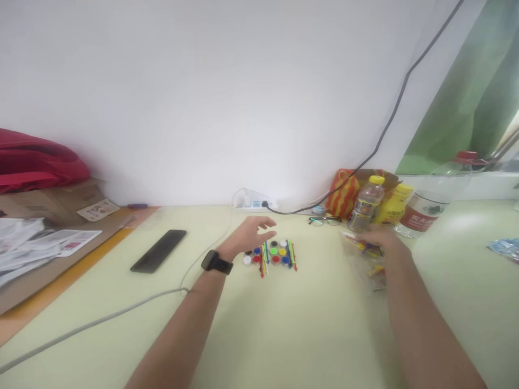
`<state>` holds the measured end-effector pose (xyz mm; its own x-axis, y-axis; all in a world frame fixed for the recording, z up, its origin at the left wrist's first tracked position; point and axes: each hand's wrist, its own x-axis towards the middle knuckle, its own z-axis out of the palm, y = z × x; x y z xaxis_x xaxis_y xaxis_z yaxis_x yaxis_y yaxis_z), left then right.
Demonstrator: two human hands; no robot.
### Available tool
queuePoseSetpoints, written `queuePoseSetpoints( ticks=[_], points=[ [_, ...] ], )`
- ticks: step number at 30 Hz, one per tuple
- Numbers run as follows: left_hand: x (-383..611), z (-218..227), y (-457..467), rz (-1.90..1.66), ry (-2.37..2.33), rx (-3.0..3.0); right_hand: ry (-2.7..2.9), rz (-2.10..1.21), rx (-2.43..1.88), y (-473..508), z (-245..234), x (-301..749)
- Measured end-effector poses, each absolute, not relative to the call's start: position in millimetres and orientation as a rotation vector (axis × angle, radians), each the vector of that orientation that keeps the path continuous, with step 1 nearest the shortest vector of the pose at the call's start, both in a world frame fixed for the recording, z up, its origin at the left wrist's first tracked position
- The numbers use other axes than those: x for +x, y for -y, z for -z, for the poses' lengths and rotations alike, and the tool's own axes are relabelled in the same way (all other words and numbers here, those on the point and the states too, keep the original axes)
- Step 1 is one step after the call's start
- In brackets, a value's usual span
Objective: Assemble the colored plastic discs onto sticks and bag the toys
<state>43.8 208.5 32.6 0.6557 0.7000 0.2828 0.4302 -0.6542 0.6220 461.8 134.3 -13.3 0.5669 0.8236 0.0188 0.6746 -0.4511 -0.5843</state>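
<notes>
My left hand (253,232), with a black watch on its wrist, hovers open with fingers spread just above and left of a set of small paint pots (267,254) in several colours. Coloured brushes (292,255) lie among the pots on the pale green table (284,335). My right hand (381,240) is closed on a clear plastic bag (367,258) holding coloured items, to the right of the pots. The bag is blurred, so its contents are unclear.
A black phone (159,250) lies at left, with a grey cable (93,324) running across the table. A white power strip (253,204), glasses (324,220), bottles (367,204) and an orange bag (344,193) stand by the wall. Papers (36,243) and a box (48,201) sit at far left.
</notes>
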Motion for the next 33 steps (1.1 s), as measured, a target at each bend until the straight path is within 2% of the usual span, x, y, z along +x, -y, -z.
queuePoseSetpoints(
  ticks=[5,12,17,22,27,33],
  points=[
    [55.1,-29.0,-204.1,-0.811,-0.862,2.349,1.056,-0.432,-2.213,-142.9,11.4,455.5],
    [80.9,-15.2,-187.1,-0.851,-0.843,2.297,1.218,-0.685,-1.904,-154.9,0.7,420.9],
    [107.9,-3.7,-172.5,-0.880,-0.920,1.993,1.268,-1.007,-1.495,-151.0,-15.1,393.6],
    [124.3,1.1,-167.6,-0.823,-0.902,1.534,1.257,-1.134,-1.250,-151.9,-32.1,375.5],
    [124.4,-4.4,-169.1,-0.913,-0.658,1.304,1.237,-1.331,-1.287,-147.2,-31.1,371.5],
    [122.9,-6.7,-165.0,-0.897,-0.639,1.319,1.217,-1.660,-1.324,-139.3,-21.6,371.1]
  ],
)
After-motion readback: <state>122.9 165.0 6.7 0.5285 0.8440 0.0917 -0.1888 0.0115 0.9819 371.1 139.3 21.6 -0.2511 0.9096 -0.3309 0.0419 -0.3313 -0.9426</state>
